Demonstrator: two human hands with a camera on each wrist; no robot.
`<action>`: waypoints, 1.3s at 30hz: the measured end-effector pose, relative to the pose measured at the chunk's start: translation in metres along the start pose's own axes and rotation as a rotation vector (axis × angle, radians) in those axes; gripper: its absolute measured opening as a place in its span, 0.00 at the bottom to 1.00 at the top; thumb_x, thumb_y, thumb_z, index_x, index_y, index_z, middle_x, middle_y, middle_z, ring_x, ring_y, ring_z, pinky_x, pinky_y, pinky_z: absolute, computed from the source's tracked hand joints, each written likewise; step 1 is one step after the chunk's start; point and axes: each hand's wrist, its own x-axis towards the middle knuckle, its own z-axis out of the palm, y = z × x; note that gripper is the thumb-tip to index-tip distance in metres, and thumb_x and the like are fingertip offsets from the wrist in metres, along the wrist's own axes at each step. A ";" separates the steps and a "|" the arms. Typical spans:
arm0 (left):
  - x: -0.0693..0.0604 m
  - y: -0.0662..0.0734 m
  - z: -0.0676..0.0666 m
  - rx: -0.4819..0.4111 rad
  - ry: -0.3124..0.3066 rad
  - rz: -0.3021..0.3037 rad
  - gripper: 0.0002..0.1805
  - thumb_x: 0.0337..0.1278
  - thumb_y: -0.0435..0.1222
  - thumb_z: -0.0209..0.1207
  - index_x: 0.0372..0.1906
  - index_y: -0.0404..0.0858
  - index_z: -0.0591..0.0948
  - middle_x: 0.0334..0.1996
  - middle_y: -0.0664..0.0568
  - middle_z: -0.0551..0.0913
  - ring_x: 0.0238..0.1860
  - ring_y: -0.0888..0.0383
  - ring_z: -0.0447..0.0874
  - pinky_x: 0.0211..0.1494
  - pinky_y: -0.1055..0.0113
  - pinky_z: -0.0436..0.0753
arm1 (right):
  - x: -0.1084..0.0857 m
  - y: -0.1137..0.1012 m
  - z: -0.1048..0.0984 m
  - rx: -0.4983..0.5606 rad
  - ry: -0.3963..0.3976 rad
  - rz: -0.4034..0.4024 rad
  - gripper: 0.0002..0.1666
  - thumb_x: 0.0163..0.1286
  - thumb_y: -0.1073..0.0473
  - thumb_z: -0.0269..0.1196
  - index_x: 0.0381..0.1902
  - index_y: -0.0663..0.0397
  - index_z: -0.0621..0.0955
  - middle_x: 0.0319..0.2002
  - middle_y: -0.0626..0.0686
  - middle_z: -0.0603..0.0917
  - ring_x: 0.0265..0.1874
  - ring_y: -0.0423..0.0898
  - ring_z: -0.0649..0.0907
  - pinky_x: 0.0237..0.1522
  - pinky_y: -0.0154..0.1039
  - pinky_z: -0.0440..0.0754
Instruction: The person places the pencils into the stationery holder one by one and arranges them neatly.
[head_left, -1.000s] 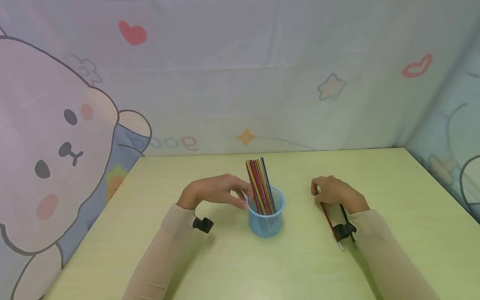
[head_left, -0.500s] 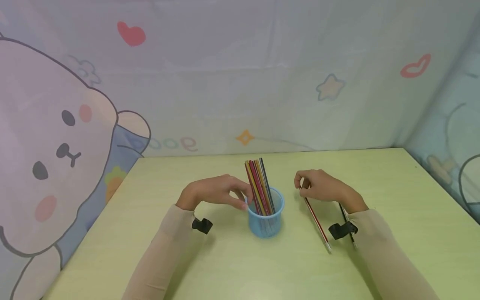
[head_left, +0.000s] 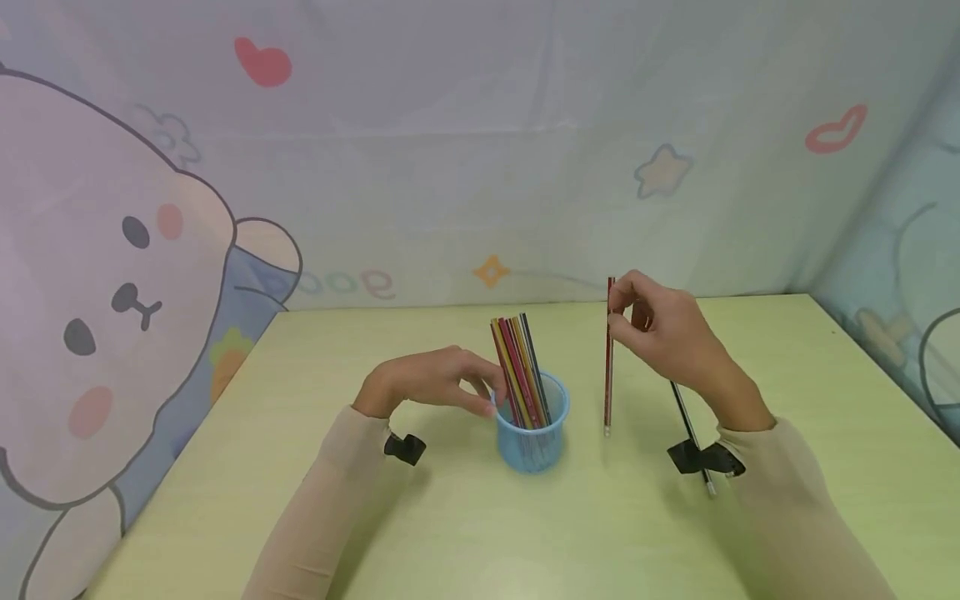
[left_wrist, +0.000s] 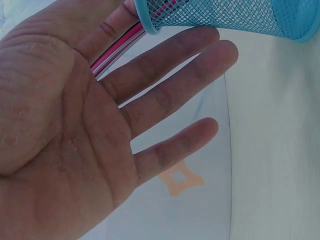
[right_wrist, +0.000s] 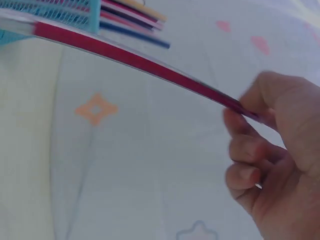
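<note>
A light blue mesh pencil cup (head_left: pixel 531 450) stands upright on the table, with several coloured pencils (head_left: pixel 519 371) leaning to its left side. At its left rim, my left hand (head_left: pixel 442 380) pinches the edge between thumb and index finger; in the left wrist view the other fingers stretch out straight beside the cup (left_wrist: pixel 225 17). To the right of the cup, my right hand (head_left: pixel 663 329) pinches a red pencil (head_left: pixel 608 367) near its upper end. That pencil hangs nearly upright above the table, its eraser end down. Thumb and forefinger grip it in the right wrist view.
A black pencil (head_left: pixel 688 425) with an eraser end lies on the table below my right wrist. Behind the pale yellow table (head_left: pixel 450 533) hangs a printed cloth (head_left: pixel 450 167) with a cartoon bear, and its side continues along the right.
My right hand has slid the red pencil leftward off its place beside the black one, then raised it and turned it upright. My left hand stays at the cup rim.
</note>
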 end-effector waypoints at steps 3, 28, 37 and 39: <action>0.000 0.000 0.001 0.000 0.000 -0.002 0.03 0.66 0.37 0.63 0.41 0.43 0.82 0.41 0.58 0.83 0.49 0.58 0.84 0.58 0.62 0.82 | 0.000 -0.014 0.000 0.026 0.160 -0.046 0.10 0.65 0.73 0.59 0.38 0.53 0.76 0.21 0.43 0.71 0.15 0.40 0.66 0.18 0.33 0.64; 0.001 0.000 -0.001 -0.002 -0.005 0.030 0.04 0.67 0.36 0.63 0.42 0.41 0.82 0.42 0.56 0.84 0.49 0.61 0.82 0.58 0.65 0.82 | 0.000 -0.021 0.068 0.018 0.092 -0.226 0.08 0.66 0.70 0.61 0.40 0.54 0.77 0.33 0.45 0.80 0.17 0.37 0.67 0.18 0.31 0.68; 0.001 0.001 -0.001 -0.004 -0.006 0.037 0.05 0.67 0.35 0.62 0.43 0.38 0.82 0.40 0.58 0.84 0.49 0.62 0.83 0.58 0.65 0.82 | -0.005 -0.016 0.084 -0.027 -0.023 -0.195 0.06 0.70 0.66 0.62 0.44 0.53 0.80 0.37 0.47 0.82 0.25 0.39 0.74 0.25 0.34 0.76; 0.001 0.001 0.000 0.000 -0.006 0.034 0.05 0.67 0.36 0.62 0.43 0.39 0.82 0.40 0.58 0.84 0.49 0.62 0.83 0.58 0.65 0.82 | -0.005 -0.015 0.085 -0.038 -0.036 -0.195 0.07 0.70 0.66 0.62 0.44 0.53 0.81 0.38 0.48 0.83 0.28 0.40 0.76 0.28 0.35 0.78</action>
